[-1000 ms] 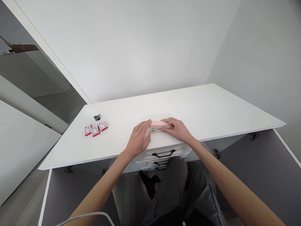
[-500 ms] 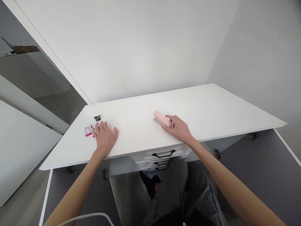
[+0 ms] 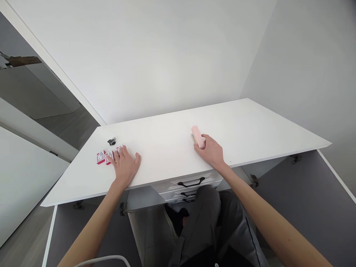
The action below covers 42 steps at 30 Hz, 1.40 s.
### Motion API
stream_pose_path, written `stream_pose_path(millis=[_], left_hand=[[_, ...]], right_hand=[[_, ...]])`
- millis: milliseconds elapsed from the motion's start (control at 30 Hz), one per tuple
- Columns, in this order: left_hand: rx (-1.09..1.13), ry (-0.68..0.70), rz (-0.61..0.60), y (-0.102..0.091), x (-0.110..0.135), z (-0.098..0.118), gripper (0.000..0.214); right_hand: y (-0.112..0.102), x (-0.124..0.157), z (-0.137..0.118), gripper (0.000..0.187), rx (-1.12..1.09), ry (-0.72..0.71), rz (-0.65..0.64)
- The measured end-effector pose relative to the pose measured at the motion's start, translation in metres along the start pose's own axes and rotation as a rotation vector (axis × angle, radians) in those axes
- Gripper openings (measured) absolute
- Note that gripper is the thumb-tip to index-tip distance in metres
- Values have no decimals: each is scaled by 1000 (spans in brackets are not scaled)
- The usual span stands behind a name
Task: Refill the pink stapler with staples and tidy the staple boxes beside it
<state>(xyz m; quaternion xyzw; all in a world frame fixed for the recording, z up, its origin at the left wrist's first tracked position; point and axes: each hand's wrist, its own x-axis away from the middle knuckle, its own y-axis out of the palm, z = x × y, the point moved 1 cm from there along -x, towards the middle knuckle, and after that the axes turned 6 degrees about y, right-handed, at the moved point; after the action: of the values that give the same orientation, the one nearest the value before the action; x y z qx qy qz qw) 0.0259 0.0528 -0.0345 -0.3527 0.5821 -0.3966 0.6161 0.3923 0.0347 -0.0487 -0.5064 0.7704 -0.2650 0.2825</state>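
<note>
A pink stapler (image 3: 197,135) lies on the white desk (image 3: 250,126), pointing away from me. My right hand (image 3: 211,151) grips its near end with curled fingers. My left hand (image 3: 125,164) rests flat on the desk at the left, fingers spread, its fingertips on the small red-and-white staple boxes (image 3: 101,157). One of the boxes is partly hidden under my fingers.
A small black clip (image 3: 111,141) sits just behind the boxes. Under the desk's front edge is a white drawer unit with black handles (image 3: 190,183). My legs in grey trousers (image 3: 211,222) are below. A white cable (image 3: 102,258) runs at bottom left.
My left hand left the stapler and moved left onto the staple boxes. My right hand turned the stapler from lying crosswise to pointing away and slid it slightly farther back.
</note>
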Motion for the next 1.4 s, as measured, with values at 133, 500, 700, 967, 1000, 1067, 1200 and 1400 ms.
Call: stream_pose_path(millis=[133,500,700,967,1000,1067,1200,1400], left_hand=[[105,112,-69,-5,1,13,70],[503,596,-199,13,12,148,61],[624,707,-234,25,13,190,68],[660,680,-157,21,14,178,65],[652,658,-139,20,13,173,62],[615,623,-113,18,10,159,57],[493,598,-119,15,2,122,48],[379,553,-98,5,-1,69,43]], right_hand=[[0,-3,1,55,-77,-22,-20],[0,-7,2,60,-92,-51,-75],[5,-11,8,55,-78,-95,-25],[7,-12,11,56,-123,-73,3],[7,-12,11,56,-127,-69,4],[8,-12,12,56,-132,-63,0],[9,-13,13,58,-136,-47,-7],[10,-15,13,60,-103,-44,-33]])
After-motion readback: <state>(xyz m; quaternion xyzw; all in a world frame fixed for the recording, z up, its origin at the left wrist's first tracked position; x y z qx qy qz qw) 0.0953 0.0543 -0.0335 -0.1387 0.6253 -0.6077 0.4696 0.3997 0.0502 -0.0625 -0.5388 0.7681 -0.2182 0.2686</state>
